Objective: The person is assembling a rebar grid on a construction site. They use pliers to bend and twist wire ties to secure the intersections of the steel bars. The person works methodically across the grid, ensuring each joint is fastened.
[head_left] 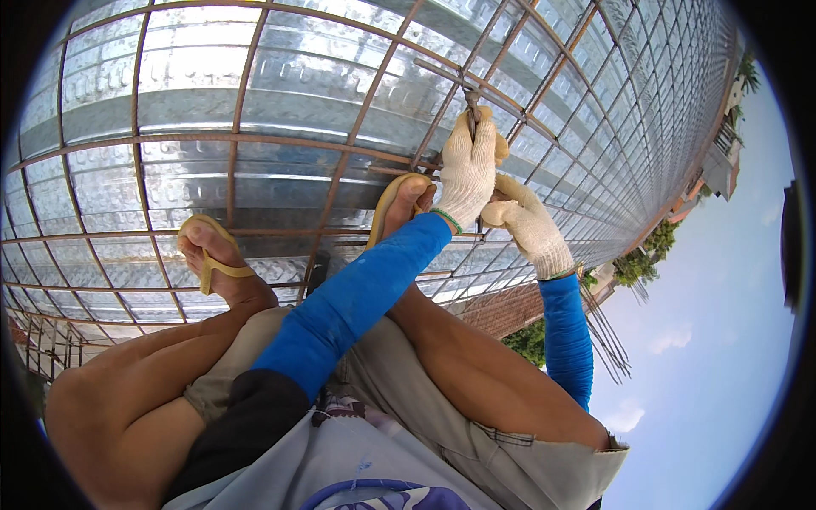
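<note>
Gripping dark metal tool [472,115], left hand [467,174] in white knit glove closed tight round it — tool tip at rebar crossing [463,83], far right of mesh. Right hand [531,225], gloved, curled shut just beside left; its contents cannot be told. Yellow sandals [212,255] rest on bars near left.

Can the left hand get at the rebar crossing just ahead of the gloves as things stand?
Probably yes: the left hand already sits at the rebar crossing, gripping a thin metal tool aimed at it, with nothing between.
</note>
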### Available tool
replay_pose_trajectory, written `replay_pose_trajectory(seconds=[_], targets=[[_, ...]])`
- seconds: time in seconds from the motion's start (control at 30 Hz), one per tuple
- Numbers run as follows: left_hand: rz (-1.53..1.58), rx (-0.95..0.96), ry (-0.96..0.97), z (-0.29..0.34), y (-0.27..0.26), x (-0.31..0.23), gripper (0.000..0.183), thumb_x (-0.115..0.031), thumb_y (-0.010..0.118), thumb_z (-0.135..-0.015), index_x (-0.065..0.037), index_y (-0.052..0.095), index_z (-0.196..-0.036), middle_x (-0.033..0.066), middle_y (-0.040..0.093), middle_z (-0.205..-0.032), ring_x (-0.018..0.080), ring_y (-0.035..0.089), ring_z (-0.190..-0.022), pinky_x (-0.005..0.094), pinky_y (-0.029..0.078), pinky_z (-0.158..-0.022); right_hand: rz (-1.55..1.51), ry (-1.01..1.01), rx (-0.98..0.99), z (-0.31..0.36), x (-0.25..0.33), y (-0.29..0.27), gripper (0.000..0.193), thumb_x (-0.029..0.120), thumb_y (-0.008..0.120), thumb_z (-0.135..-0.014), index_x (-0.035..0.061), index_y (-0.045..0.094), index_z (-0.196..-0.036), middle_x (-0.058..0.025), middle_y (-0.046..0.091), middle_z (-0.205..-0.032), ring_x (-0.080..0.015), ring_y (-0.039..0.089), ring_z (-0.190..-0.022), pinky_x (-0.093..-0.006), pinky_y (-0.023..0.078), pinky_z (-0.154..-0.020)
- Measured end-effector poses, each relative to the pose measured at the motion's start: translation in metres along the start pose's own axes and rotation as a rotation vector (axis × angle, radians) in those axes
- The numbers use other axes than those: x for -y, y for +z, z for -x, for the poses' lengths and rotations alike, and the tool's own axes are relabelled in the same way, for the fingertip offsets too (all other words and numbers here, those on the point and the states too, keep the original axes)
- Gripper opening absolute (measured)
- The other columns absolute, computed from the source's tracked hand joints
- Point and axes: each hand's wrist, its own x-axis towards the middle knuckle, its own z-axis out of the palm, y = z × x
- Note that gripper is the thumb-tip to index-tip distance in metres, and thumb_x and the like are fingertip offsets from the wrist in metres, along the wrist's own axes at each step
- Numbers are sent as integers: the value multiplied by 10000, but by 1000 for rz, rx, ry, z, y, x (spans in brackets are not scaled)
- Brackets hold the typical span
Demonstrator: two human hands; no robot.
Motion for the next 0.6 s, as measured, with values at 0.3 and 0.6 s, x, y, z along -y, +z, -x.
replay_pose_trajectory(seconds=[0.3,0.6], targets=[[211,11,-137,8,16,8,364,-372,620,-1118,-15,625,-1190,102,729,-896,179,704,-750,333,592,-676,274,27,-207,3,25,-1,414,173,694,-923,-33,761,-1275,-29,699,-888,-135,603,-779,-307,536,-751],[-149,-164,-15,16,15,-13,557,-520,611,-1099,11,634,-932,90,598,-761,209,541,-661,426,456,-628,759,-126,-445,18,44,-18,411,78,719,-849,-8,750,-1250,-146,765,-943,-252,761,-882,-384,591,-794]])
